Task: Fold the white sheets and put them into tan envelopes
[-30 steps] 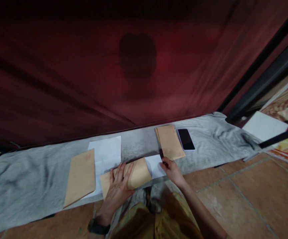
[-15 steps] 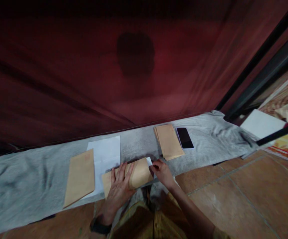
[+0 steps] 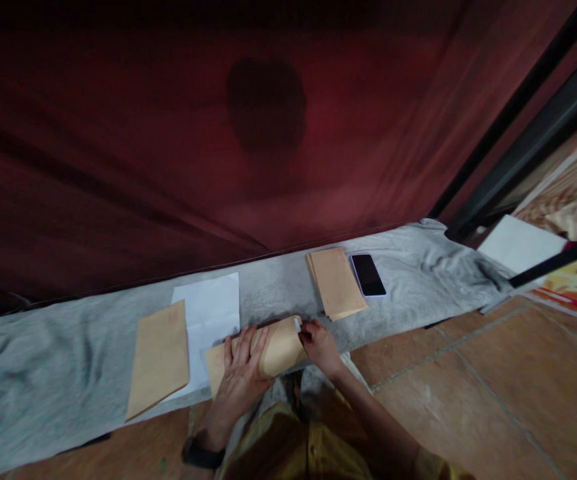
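Observation:
A brown envelope (image 3: 279, 347) lies on the grey cloth (image 3: 58, 373) right in front of me. My left hand (image 3: 242, 373) rests flat on it with the fingers spread. My right hand (image 3: 318, 345) is at the envelope's right end, fingers curled on a white sheet (image 3: 297, 324) of which only a small corner shows outside the envelope.
To the left lie another brown envelope (image 3: 159, 357) and white paper (image 3: 210, 313). A stack of brown envelopes (image 3: 335, 283) and a black phone (image 3: 368, 274) sit further back on the right. A dark red curtain (image 3: 168, 153) hangs behind; tiled floor (image 3: 493, 380) lies to the right.
My right hand has moved left, pushing the white sheet into the envelope until only a corner shows. My left hand has stayed on the envelope.

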Tool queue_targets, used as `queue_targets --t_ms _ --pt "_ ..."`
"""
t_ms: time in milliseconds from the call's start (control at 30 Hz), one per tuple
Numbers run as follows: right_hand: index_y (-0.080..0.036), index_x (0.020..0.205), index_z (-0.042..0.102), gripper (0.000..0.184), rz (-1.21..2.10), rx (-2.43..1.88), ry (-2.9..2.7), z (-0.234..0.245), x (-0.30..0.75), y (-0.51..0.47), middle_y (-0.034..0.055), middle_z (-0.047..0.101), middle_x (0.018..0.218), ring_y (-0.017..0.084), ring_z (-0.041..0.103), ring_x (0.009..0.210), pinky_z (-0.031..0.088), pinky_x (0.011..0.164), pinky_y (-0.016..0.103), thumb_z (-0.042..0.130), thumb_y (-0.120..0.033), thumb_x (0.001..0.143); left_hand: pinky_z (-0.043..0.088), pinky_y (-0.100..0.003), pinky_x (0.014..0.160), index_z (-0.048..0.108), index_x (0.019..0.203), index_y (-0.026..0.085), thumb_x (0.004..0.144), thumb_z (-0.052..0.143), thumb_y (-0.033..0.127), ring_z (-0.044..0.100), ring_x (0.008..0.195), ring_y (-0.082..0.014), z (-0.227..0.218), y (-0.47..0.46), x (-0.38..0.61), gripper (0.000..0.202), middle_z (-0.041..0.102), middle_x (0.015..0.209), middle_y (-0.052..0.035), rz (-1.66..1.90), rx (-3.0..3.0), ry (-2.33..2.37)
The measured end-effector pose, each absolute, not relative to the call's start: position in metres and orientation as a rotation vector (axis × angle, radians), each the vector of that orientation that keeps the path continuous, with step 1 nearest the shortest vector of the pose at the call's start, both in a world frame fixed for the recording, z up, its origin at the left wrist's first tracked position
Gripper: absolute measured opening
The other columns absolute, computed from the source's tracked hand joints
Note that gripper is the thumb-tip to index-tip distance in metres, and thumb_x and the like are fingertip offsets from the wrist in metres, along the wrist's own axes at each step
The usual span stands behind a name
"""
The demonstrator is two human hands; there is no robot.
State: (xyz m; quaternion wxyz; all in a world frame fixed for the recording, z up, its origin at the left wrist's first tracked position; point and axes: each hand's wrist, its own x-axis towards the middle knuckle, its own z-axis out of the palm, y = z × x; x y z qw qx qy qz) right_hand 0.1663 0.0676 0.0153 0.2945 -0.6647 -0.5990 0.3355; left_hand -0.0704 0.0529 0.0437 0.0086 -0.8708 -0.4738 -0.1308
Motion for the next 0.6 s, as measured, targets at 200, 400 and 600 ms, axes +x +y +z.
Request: queue_targets --t_ms 200,400,600 --pt "-0.020 0.096 0.079 0.026 0.941 -1.688 -1.584 0.0120 0.1665 0.0668 0.0077 0.073 0.103 0.019 0.068 0.093 0.050 0.084 0.026 0.061 -0.006 0.086 0.013 -0.061 0.123 0.027 0.159 0.016 0.070 0.070 0.024 0.034 0.149 -0.0403 0.0458 0.0539 -0.0679 0.099 0.044 0.156 -0.0224 -0.421 -2.734 -1.485" --pt "-0.021 0.085 0.079 0.024 0.944 -1.686 -1.668 0.0183 0.1671 0.0704 0.0059 0.074 0.101 0.018 0.068 0.093 0.050 0.083 0.025 0.062 -0.004 0.083 0.014 -0.060 0.122 0.024 0.160 0.015 0.070 0.072 0.024 0.034 0.149 -0.0404 0.0447 0.0557 -0.0697 0.102 0.044 0.156 -0.0232 -0.423 -2.758 -1.457" --pt "-0.020 0.089 0.076 0.018 0.897 -1.787 -1.645 0.0188 0.1659 0.0706 0.0057 0.073 0.097 0.018 0.067 0.087 0.048 0.078 0.024 0.064 -0.008 0.084 0.015 -0.060 0.122 0.022 0.160 0.015 0.070 0.072 0.024 0.036 0.148 -0.0399 0.0450 0.0562 -0.0701 0.103 0.043 0.156 -0.0236 -0.409 -2.751 -1.427"
